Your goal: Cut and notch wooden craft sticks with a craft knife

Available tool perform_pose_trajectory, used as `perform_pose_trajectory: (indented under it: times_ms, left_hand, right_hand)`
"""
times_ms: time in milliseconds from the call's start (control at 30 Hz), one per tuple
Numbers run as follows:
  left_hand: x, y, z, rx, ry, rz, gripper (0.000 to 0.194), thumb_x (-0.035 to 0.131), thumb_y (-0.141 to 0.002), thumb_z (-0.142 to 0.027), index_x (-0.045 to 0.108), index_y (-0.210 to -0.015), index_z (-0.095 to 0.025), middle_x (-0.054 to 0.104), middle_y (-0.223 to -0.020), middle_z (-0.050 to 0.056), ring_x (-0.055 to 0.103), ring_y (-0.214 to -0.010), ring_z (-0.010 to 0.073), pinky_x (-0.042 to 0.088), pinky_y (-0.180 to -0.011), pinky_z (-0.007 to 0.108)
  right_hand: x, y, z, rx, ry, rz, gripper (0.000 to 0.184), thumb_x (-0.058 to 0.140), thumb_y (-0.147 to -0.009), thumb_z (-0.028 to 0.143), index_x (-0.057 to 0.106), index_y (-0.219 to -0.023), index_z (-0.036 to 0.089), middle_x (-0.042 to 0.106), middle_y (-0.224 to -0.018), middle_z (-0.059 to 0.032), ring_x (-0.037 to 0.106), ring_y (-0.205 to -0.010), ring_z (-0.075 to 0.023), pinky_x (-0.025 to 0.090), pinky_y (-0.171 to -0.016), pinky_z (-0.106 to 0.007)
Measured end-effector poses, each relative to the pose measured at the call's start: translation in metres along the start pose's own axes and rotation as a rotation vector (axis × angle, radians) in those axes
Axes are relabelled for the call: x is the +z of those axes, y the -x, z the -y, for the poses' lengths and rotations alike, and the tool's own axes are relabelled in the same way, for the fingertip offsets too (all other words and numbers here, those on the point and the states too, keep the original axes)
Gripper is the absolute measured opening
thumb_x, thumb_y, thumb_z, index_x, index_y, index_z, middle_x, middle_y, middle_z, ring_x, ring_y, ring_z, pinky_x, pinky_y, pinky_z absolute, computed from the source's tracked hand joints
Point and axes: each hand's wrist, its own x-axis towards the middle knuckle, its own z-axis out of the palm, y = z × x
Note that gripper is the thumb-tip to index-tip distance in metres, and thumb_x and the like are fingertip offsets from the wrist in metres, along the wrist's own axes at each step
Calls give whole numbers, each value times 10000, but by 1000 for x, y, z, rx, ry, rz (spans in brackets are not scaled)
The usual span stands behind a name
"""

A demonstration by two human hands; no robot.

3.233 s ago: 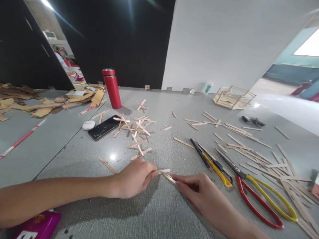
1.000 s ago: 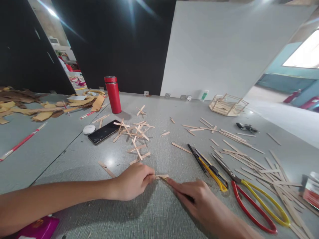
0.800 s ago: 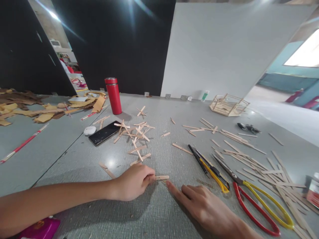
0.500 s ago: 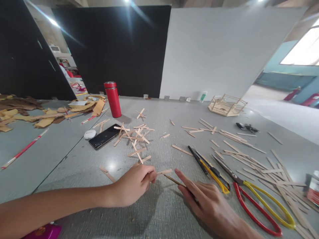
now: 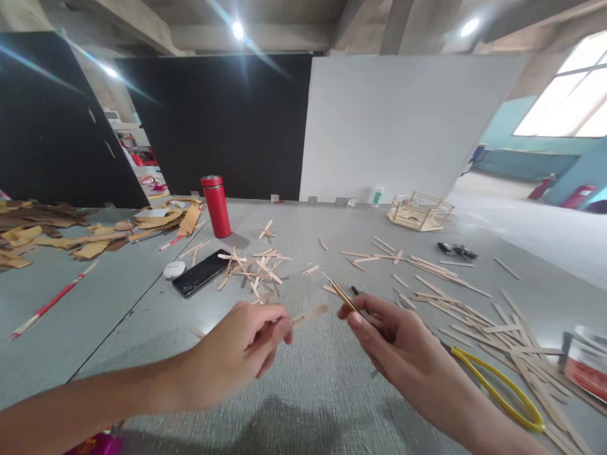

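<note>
My left hand [image 5: 241, 351] is raised off the grey floor, its fingers pinched on a short wooden craft stick [image 5: 309, 314] that points right. My right hand [image 5: 396, 344] is lifted beside it, closed on a thin blade-like tool [image 5: 342, 294] whose tip angles up and to the left. The stick's end and the tool's tip are a small gap apart. A heap of short cut stick pieces [image 5: 251, 266] lies just beyond my left hand.
A red flask [image 5: 215, 206], a black phone [image 5: 200, 281] and a small white case [image 5: 174, 270] sit at the left. Long sticks [image 5: 478, 309] and yellow-handled scissors [image 5: 502, 395] lie at the right. A stick-built frame [image 5: 417, 212] stands by the white wall. Cardboard scraps [image 5: 71, 227] cover the far left.
Both hands have risen from the floor, the left with the short stick and the right with the thin tool. The camera has tilted up, so the ceiling shows.
</note>
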Motion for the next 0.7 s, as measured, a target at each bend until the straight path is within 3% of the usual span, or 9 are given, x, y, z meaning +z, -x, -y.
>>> perform_pose_trajectory:
  times_ms: [100,233,333,400,467,700]
  left_hand:
    - [8,7,-15,-31,199,54,391,387,-1077,-500,583,-902,-211,512,-511,-78,403,-434,81,333,-459,196]
    - [16,7,-21,14,241,56,424,408,-1073,-510,630,-882,-203,536,-539,-62,419,-445,72,332,-446,194]
    - [24,5,-16,115,163,-104,340,515,-1045,-452,715,-934,-201,628,-652,-14,538,-542,98,405,-490,213]
    - [31,6,-13,222,148,-278,203,632,-993,-372,713,-1120,-236,696,-816,12,609,-640,120,497,-576,230]
    - [38,8,-10,353,181,-396,296,693,-951,-263,655,-1242,-295,710,-997,16,637,-705,116,561,-680,245]
    - [51,11,-10,529,106,-514,458,713,-891,-59,593,-1233,-339,781,-1035,-35,696,-700,91,591,-684,187]
  right_hand:
    - [3,-8,16,106,-364,59,385,523,-1003,547,632,-873,202,361,-554,90,286,-448,-88,238,-387,-222]
    - [6,-8,24,131,-372,-6,465,526,-1003,485,559,-633,204,467,-545,47,338,-483,-91,266,-436,-236]
    - [5,-5,25,144,-348,-49,438,574,-966,460,528,-606,215,407,-515,60,329,-490,-101,261,-445,-244]
    - [4,-3,26,157,-335,-63,391,602,-933,455,531,-627,222,362,-533,66,319,-504,-109,257,-441,-245]
    - [3,-2,27,164,-317,-61,366,602,-918,466,540,-648,228,326,-562,64,296,-514,-115,245,-430,-248]
    - [-3,4,31,169,-289,18,343,545,-949,425,570,-674,221,357,-607,46,333,-560,-129,284,-472,-256]
